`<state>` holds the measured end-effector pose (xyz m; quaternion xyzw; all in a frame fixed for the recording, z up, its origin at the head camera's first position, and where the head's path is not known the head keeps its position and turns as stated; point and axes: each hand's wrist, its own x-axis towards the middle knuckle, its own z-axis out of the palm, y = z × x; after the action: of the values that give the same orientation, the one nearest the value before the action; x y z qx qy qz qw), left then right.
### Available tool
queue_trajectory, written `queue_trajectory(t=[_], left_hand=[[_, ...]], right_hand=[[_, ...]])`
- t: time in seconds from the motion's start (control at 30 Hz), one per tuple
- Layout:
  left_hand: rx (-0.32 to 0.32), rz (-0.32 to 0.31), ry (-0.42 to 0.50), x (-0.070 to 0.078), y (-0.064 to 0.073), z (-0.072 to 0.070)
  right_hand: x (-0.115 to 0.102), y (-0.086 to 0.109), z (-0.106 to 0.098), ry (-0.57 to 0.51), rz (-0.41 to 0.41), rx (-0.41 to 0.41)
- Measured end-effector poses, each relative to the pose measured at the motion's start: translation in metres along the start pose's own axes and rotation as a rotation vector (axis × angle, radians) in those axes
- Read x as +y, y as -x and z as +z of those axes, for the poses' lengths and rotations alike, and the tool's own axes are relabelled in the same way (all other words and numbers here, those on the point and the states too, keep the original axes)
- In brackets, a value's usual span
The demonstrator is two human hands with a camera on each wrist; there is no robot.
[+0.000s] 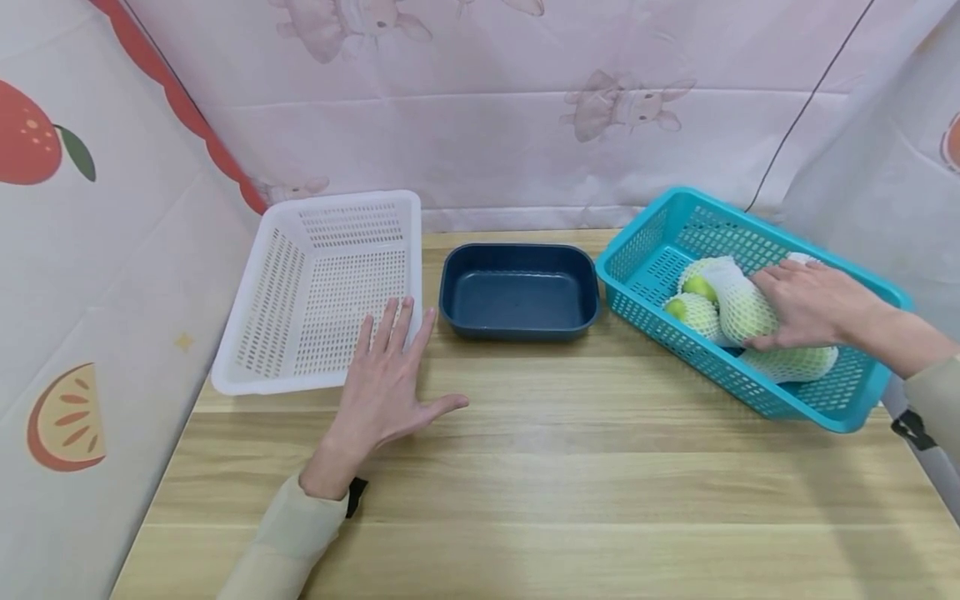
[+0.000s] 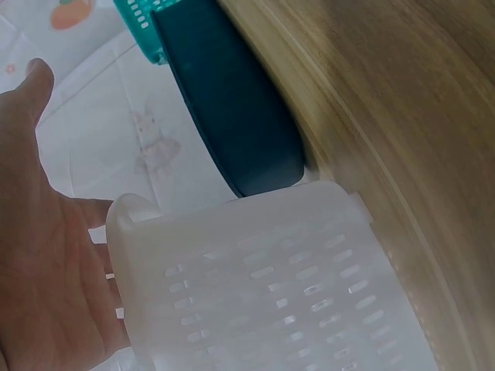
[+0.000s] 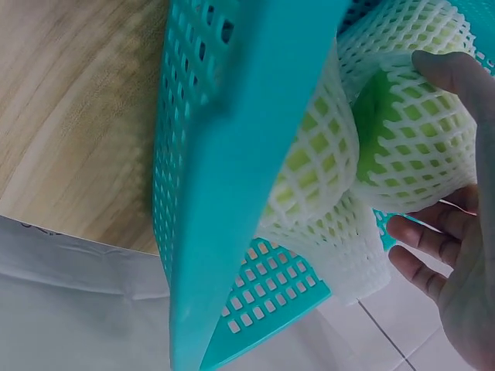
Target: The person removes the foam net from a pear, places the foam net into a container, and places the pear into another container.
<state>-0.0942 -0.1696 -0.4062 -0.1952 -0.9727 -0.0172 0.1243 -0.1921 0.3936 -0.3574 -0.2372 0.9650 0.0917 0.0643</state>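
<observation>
In the head view my right hand (image 1: 813,304) reaches into the teal basket (image 1: 675,333) at the right. It grips a green fruit in a white foam net (image 3: 418,143), thumb on one side and fingers curled along the other in the right wrist view. More netted green fruits (image 1: 693,315) lie around it, partly hidden by the hand. My left hand (image 1: 386,387) is spread flat, palm down, its fingertips overlapping the near right corner of the white basket (image 1: 360,317). In the left wrist view its palm (image 2: 54,263) faces the basket wall and nothing is in it.
A dark blue rectangular dish (image 1: 519,329) stands between the two baskets. All of them sit on a wood-grain table (image 1: 540,483). A printed cloth (image 1: 495,150) hangs behind the table, with more cloth at both sides.
</observation>
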Motion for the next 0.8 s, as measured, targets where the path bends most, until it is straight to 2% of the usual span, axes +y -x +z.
queue_trajectory(t=[0.43, 0.8], left_hand=[[-0.003, 0.01, 0.004, 0.0, -0.001, 0.0], [-0.006, 0.009, -0.001, 0.0, -0.001, -0.001]], right_hand=[[-0.007, 0.009, -0.021, -0.001, 0.021, 0.06], [-0.021, 0.015, -0.045, -0.034, 0.061, 0.168]])
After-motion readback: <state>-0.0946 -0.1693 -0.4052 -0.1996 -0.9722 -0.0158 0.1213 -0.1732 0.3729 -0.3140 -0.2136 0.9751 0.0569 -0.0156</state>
